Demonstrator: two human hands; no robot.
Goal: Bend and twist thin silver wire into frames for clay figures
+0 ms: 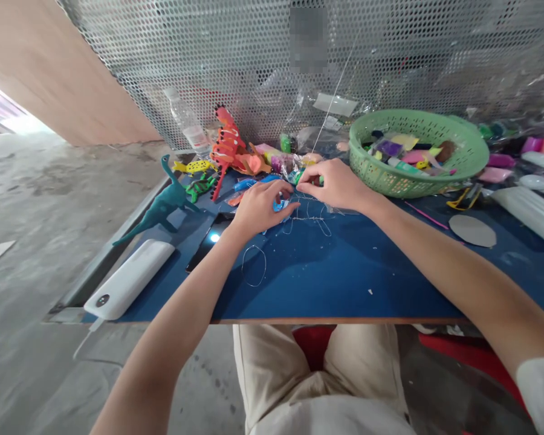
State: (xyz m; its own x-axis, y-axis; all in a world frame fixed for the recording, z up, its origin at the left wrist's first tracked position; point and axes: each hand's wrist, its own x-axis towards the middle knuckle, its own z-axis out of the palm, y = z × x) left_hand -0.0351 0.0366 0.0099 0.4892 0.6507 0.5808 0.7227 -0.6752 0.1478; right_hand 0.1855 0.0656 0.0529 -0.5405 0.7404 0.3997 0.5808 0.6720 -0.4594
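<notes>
A: One basket (390, 180), green, on the far right of the table (344, 272): what does it hold?
B: Coloured packets (401, 158); their labels are too small to read.
A: And the wire (309, 219)?
B: It lies bent on the blue table between the two hands. The left hand (258, 208) pinches its near side over a blue scrap (278, 205); the right hand (338, 184) pinches its far end, just beside the basket.
</notes>
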